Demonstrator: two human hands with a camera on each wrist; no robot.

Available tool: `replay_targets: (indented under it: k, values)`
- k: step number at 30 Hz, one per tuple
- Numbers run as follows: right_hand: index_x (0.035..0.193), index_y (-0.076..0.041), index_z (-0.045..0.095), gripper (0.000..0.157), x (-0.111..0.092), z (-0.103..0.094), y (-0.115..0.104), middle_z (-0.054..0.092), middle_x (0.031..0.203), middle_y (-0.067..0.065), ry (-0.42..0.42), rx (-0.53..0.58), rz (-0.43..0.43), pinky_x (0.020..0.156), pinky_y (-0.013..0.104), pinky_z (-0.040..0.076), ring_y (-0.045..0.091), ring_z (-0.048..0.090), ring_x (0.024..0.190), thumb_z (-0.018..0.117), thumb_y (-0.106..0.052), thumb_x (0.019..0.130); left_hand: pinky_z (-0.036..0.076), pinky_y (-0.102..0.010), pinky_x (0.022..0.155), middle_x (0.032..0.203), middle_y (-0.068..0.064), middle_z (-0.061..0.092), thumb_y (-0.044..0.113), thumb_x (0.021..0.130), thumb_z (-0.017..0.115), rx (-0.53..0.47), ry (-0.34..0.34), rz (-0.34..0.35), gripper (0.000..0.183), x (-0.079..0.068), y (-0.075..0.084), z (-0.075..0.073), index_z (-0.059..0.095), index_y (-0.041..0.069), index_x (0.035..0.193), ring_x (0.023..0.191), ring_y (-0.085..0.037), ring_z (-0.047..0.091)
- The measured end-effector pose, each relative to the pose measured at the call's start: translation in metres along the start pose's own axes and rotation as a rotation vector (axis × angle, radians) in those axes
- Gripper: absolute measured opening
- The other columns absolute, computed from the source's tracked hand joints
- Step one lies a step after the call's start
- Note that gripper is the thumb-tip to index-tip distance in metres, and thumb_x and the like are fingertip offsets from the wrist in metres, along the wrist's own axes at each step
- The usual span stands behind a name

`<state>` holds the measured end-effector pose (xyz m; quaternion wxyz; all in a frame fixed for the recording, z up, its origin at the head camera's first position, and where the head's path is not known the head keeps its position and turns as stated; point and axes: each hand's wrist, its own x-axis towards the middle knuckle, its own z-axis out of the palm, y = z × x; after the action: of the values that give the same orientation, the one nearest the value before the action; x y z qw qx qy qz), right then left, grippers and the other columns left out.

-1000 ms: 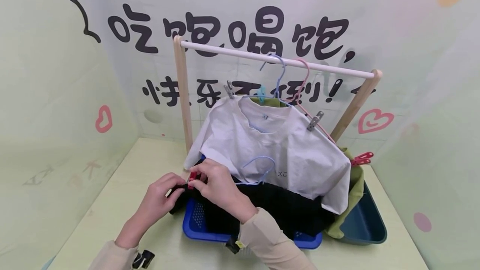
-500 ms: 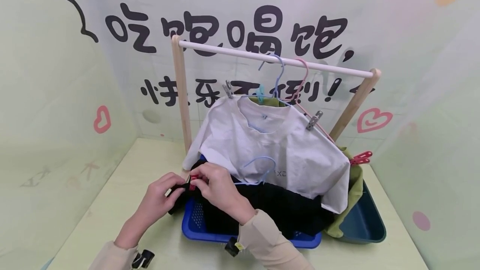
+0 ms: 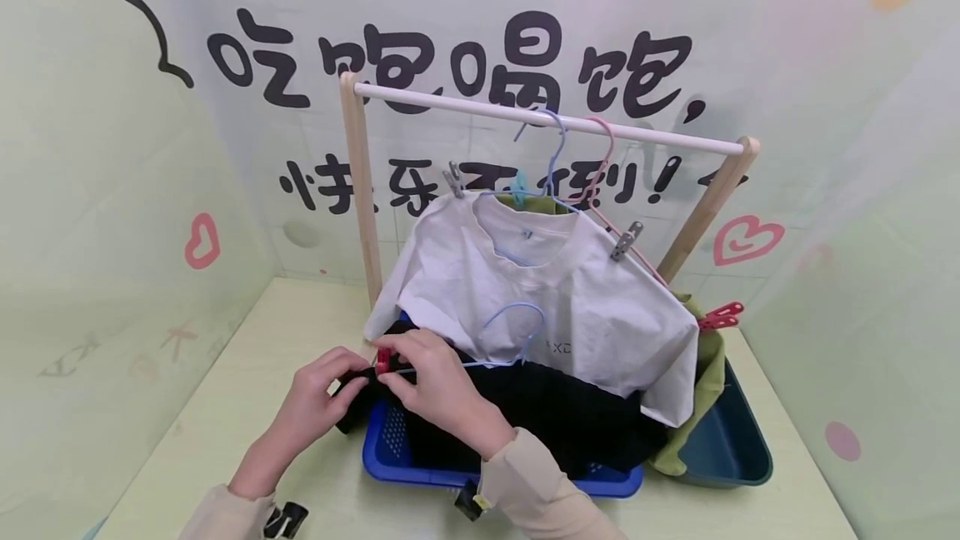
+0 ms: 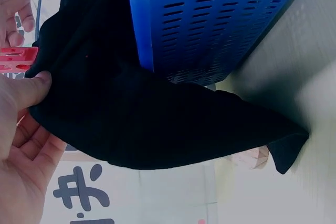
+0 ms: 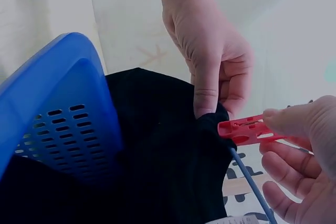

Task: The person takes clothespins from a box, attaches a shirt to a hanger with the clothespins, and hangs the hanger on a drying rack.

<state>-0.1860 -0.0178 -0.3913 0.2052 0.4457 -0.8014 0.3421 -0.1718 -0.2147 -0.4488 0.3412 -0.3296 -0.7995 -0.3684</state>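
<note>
My left hand pinches the end of a black garment between thumb and fingers. Right beside that thumb, a red clothespin has its mouth on the garment's edge, where the arm of a blue hanger runs into the cloth. My right hand holds the clothespin's handle end between thumb and index finger, its other fingers bent below. In the head view the garment drapes over a blue perforated basket, and the hanger's hook stands up from it.
Behind stands a wooden rack with a white rod. A white T-shirt hangs there with grey clips, in front of a green garment. A dark teal bin stands at the right, near another red clothespin.
The blue hanger's hook has shifted slightly up and left, and more of its arm shows near my right fingers. Both hands stay almost in place at the garment's end.
</note>
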Motion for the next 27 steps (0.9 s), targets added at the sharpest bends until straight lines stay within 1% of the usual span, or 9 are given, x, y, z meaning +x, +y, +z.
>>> replay_targets:
  k: [5, 8, 10, 14, 16, 17, 20, 24, 27]
  values:
    - [0.124, -0.003, 0.056, 0.049, -0.011, -0.007, 0.0, 0.062, 0.105, 0.007, 0.008, 0.024, 0.044, 0.082, 0.016, 0.045, 0.016, 0.06, 0.086, 0.075, -0.007, 0.079, 0.044, -0.015, 0.058, 0.08, -0.002, 0.061, -0.023, 0.056, 0.074, -0.02, 0.002, -0.015, 0.042, 0.0, -0.002, 0.001, 0.064, 0.007, 0.083, 0.066, -0.01, 0.055]
    - [0.124, -0.004, 0.056, 0.049, -0.024, -0.016, 0.0, 0.062, 0.107, 0.006, 0.014, 0.069, 0.068, 0.082, 0.016, 0.045, 0.016, 0.06, 0.087, 0.074, -0.006, 0.079, 0.044, -0.014, 0.059, 0.08, 0.0, 0.061, -0.022, 0.057, 0.074, -0.02, -0.015, -0.037, 0.04, -0.001, -0.002, 0.001, 0.064, 0.007, 0.083, 0.067, -0.008, 0.054]
    - [0.122, -0.005, 0.057, 0.047, -0.036, -0.023, 0.001, 0.062, 0.106, 0.006, 0.014, 0.091, 0.075, 0.081, 0.017, 0.046, 0.015, 0.059, 0.086, 0.075, -0.006, 0.079, 0.044, -0.014, 0.06, 0.081, 0.001, 0.061, -0.02, 0.061, 0.074, -0.021, -0.037, -0.058, 0.036, -0.001, -0.003, 0.0, 0.064, 0.007, 0.083, 0.068, -0.007, 0.054]
    - [0.117, -0.003, 0.06, 0.042, -0.059, -0.038, 0.004, 0.063, 0.101, 0.008, 0.025, 0.133, 0.078, 0.077, 0.022, 0.049, 0.015, 0.059, 0.085, 0.075, -0.005, 0.078, 0.044, -0.013, 0.062, 0.081, -0.003, 0.062, 0.006, 0.084, 0.07, -0.042, -0.061, -0.087, 0.006, -0.003, -0.006, -0.001, 0.064, 0.007, 0.084, 0.07, -0.005, 0.053]
    - [0.115, -0.003, 0.061, 0.04, -0.069, -0.046, 0.005, 0.063, 0.097, 0.007, 0.042, 0.15, 0.088, 0.076, 0.023, 0.049, 0.014, 0.059, 0.085, 0.075, -0.005, 0.078, 0.043, -0.013, 0.061, 0.08, -0.005, 0.063, 0.02, 0.09, 0.063, -0.056, -0.06, -0.09, 0.014, -0.004, -0.007, -0.001, 0.064, 0.007, 0.085, 0.07, -0.005, 0.053]
    - [0.113, -0.003, 0.062, 0.038, -0.074, -0.05, 0.006, 0.063, 0.095, 0.007, 0.057, 0.156, 0.089, 0.076, 0.023, 0.049, 0.014, 0.059, 0.085, 0.075, -0.005, 0.077, 0.043, -0.013, 0.061, 0.08, -0.005, 0.063, 0.024, 0.092, 0.062, -0.061, -0.054, -0.086, 0.018, -0.004, -0.008, -0.001, 0.064, 0.007, 0.085, 0.07, -0.005, 0.053]
    - [0.108, -0.003, 0.063, 0.035, -0.088, -0.063, 0.01, 0.063, 0.09, 0.006, 0.124, 0.163, 0.07, 0.075, 0.021, 0.049, 0.014, 0.059, 0.083, 0.076, -0.002, 0.075, 0.043, -0.014, 0.06, 0.079, -0.005, 0.062, 0.007, 0.084, 0.07, -0.061, -0.032, -0.062, 0.005, -0.004, -0.008, 0.0, 0.065, 0.007, 0.084, 0.068, -0.007, 0.052]
    - [0.098, 0.0, 0.064, 0.034, -0.111, -0.081, 0.021, 0.064, 0.085, 0.009, 0.27, 0.14, 0.065, 0.07, 0.02, 0.049, 0.019, 0.061, 0.074, 0.076, 0.007, 0.067, 0.043, -0.014, 0.059, 0.079, -0.004, 0.062, -0.021, 0.058, 0.074, -0.04, -0.01, -0.041, 0.039, -0.004, -0.007, 0.002, 0.065, 0.006, 0.084, 0.066, -0.009, 0.053]
    - [0.092, 0.003, 0.065, 0.032, -0.13, -0.097, 0.027, 0.064, 0.081, 0.012, 0.393, 0.098, 0.139, 0.067, 0.019, 0.048, 0.018, 0.061, 0.07, 0.074, 0.014, 0.063, 0.043, -0.014, 0.058, 0.078, -0.004, 0.062, -0.025, 0.052, 0.074, -0.032, -0.003, -0.047, 0.045, -0.004, -0.007, 0.003, 0.065, 0.006, 0.083, 0.065, -0.009, 0.053]
